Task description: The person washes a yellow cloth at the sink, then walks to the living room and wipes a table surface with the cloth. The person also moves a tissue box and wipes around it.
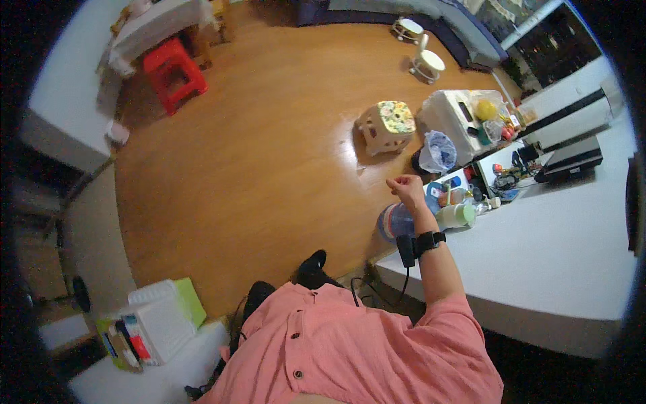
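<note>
My right hand (408, 190) is held out in front of me, above the gap between the wooden floor and the white counter. Its fingers are loosely curled, and I see nothing in them. A black strap with a small black device (406, 250) and cable is around that wrist. Below the forearm, a large blue plastic water jug (395, 222) is partly hidden. Just right of the wrist is a pale bottle with a light green cap (456, 215). A bin with a white plastic liner (438, 154) stands beyond the hand. My left hand is out of view.
A flower-topped plastic stool (388, 126) stands ahead. The white counter (535, 257) runs along the right, with a dark electronic box (573, 159) on it. A red plastic stool (174, 76) is far left; a book-filled container (161, 323) sits at lower left.
</note>
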A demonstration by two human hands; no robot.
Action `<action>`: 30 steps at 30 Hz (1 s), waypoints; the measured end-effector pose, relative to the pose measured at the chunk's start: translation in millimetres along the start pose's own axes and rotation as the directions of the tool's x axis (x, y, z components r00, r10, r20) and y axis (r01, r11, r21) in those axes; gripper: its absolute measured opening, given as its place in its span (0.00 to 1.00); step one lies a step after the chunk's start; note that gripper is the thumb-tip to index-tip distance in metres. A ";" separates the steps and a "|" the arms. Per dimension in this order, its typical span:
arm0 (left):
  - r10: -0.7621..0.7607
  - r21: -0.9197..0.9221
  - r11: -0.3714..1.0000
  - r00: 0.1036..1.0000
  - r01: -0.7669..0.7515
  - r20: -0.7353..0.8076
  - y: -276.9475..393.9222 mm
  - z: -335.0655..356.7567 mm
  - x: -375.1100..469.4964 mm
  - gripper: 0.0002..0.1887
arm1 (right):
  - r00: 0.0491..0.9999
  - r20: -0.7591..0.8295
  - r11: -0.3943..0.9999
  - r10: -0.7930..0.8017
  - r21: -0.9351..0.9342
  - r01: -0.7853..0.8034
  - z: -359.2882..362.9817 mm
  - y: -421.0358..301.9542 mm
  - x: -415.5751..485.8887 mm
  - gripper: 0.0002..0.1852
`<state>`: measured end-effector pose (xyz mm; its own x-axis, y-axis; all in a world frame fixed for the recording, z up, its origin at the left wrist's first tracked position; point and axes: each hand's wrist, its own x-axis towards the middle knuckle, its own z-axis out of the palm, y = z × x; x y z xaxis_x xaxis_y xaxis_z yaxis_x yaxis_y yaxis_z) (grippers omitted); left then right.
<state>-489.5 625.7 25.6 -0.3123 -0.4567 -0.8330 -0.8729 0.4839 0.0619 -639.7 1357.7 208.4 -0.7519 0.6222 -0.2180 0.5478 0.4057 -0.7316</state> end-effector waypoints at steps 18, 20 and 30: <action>0.381 0.311 0.894 0.913 -0.323 -0.147 733.5 9.9 93.3 0.17 | 0.750 -0.370 0.835 0.548 0.191 -0.516 -175.9 142.0 224.8 0.13; 0.713 0.432 0.603 0.696 -0.671 0.086 849.8 68.8 58.9 0.16 | 0.701 -0.379 0.796 0.603 0.231 -0.560 -196.7 153.6 237.3 0.13; 0.729 0.004 0.391 0.312 -0.921 0.610 1056.5 472.8 -286.0 0.11 | 0.635 -0.504 0.797 0.585 0.215 -0.564 -284.6 240.3 300.6 0.14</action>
<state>-1145.2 1620.6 69.3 -0.5046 0.6656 -0.5498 -0.0520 0.6123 0.7889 -629.8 1832.8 150.9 0.0278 0.9702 -0.2408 0.7823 -0.1711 -0.5989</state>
